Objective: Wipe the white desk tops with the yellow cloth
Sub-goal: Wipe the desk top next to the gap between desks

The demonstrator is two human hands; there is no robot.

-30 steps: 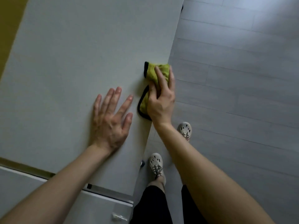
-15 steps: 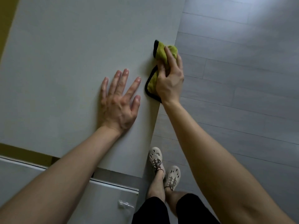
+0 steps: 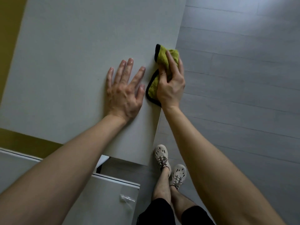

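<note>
A white desk top (image 3: 73,62) fills the upper left of the head view. Along its right edge lies the yellow cloth (image 3: 162,57) with a black border, bunched up. My right hand (image 3: 170,85) lies on top of the cloth, with its fingers curled round it at the desk's edge. Just left of the cloth, my left hand (image 3: 125,91) rests flat on the desk with its fingers spread, holding nothing.
A second white desk top (image 3: 105,192) lies nearer me at the lower left, with a small clear plastic bag (image 3: 127,198) on it. A gap separates the two desks. Grey plank floor (image 3: 243,78) runs along the right. My feet in pale shoes (image 3: 170,168) stand beside the desk corner.
My right hand has slid the cloth forward along the desk's right edge. My left hand stays flat on the desk. My feet have stepped forward and the view has shifted with them.
</note>
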